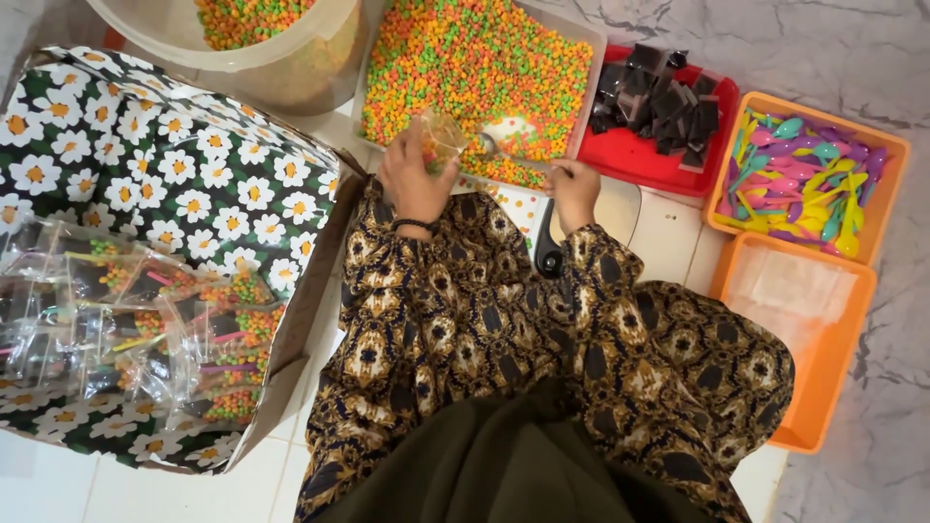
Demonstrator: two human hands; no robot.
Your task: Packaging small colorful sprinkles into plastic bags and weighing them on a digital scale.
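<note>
My left hand (pixel 412 179) holds a small clear plastic bag (pixel 442 138) partly filled with coloured candy beads, at the near edge of a white tray (pixel 589 73) heaped with orange, green and yellow beads. My right hand (pixel 573 189) grips the handle of a metal spoon (pixel 489 147) whose bowl lies in the beads beside the bag's mouth. Both arms wear patterned brown and black sleeves, and a dark band sits on the left wrist.
A red tray (pixel 635 155) of black packets, an orange tray (pixel 877 218) of coloured plastic spoons and an orange tray (pixel 823 387) of clear bags stand right. A floral box (pixel 174 165) of filled bags lies left. A bucket (pixel 291 63) of beads sits behind.
</note>
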